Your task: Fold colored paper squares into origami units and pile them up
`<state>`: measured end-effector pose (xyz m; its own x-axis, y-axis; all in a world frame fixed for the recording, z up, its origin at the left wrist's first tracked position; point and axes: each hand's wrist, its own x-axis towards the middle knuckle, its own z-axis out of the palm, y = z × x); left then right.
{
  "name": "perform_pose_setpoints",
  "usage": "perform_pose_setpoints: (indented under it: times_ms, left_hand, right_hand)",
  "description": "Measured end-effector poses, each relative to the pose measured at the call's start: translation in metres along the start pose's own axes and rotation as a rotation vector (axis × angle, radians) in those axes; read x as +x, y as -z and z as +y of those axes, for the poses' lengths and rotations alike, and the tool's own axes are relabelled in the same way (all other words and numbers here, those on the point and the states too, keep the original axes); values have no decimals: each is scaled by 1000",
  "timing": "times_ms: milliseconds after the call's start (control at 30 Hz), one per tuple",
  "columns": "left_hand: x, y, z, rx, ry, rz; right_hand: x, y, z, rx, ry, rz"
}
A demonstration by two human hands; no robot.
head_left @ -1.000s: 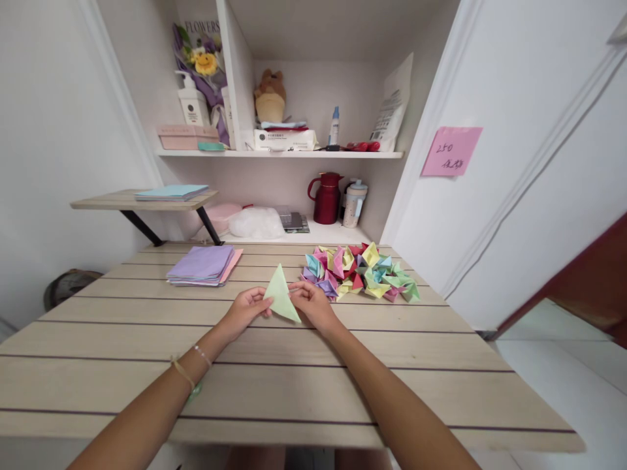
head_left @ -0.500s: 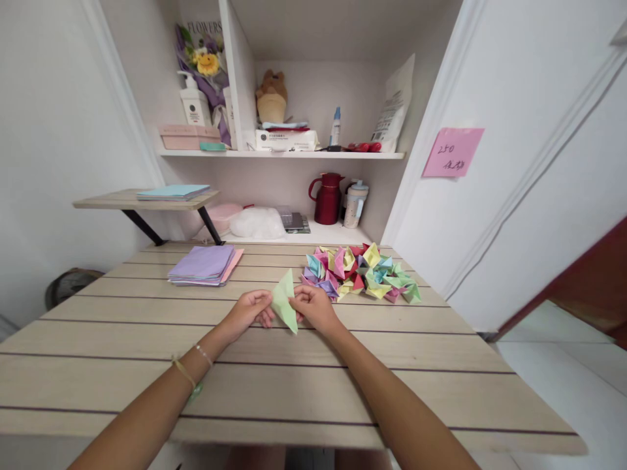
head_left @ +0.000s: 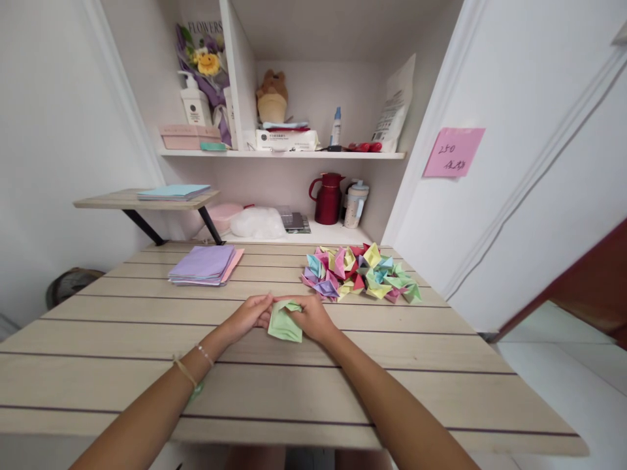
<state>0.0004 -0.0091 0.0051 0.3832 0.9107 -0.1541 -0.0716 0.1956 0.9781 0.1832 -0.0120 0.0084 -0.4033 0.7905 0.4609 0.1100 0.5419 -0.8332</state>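
Green paper [head_left: 285, 326] sits mid-counter [head_left: 274, 398], between both hands. Left hand [head_left: 252, 314] is nearly closed, seems to pinch the left edge, probably to steady it. Right hand [head_left: 314, 318] is curled on the far right part, likely controlling the folds. Purple sheets [head_left: 200, 264] far left, paper boats [head_left: 362, 271] far right, presumably to separate flat from folded.

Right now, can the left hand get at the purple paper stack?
Probably yes: the purple paper stack lies ahead and leftward of the left hand, and I see nothing standing between them. That hand is busy at the edge of the green paper, though the right hand grips it too.
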Motion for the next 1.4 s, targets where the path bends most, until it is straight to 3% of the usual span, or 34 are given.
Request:
perform_pose_setpoints:
  times_ms: [167,400,567,800,967,1233,1400]
  left_hand:
    - [-2,-1,3,30,-67,3]
    - [1,2,7,13,-237,188]
    - [1,1,8,12,-278,209]
    - [0,4,4,56,-254,84]
    - [3,3,3,93,-306,158]
    - [3,4,8,19,-407,229]
    - [6,7,6,84,-435,326]
  right_hand:
    - [0,2,3,75,-2,-68]
    - [-1,7,0,207,-268,-79]
    - [2,7,-1,263,-237,-26]
    - [5,11,10,157,-197,152]
    - [5,9,10,297,-212,184]
    - [4,0,15,456,-342,62]
    - [7,3,20,510,-331,150]
